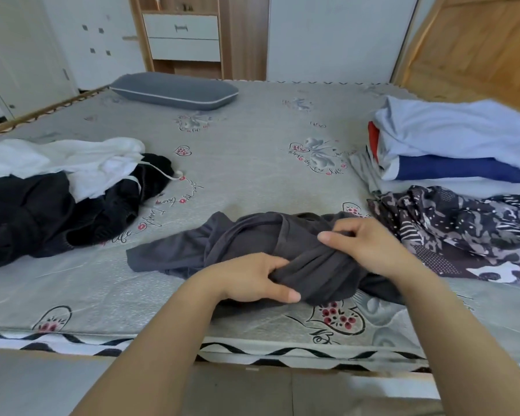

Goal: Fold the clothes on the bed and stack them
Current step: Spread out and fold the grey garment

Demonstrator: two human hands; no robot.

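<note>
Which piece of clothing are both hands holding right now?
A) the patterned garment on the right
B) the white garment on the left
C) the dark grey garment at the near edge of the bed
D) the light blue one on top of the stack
C: the left hand and the right hand both grip the bunched dark grey garment, while the other clothes lie untouched to either side.

Bare bed [252, 163] centre passable; black-white heap [57, 187] blocks left; folded stack [451, 145], patterned garment [463, 229] block right.
</note>
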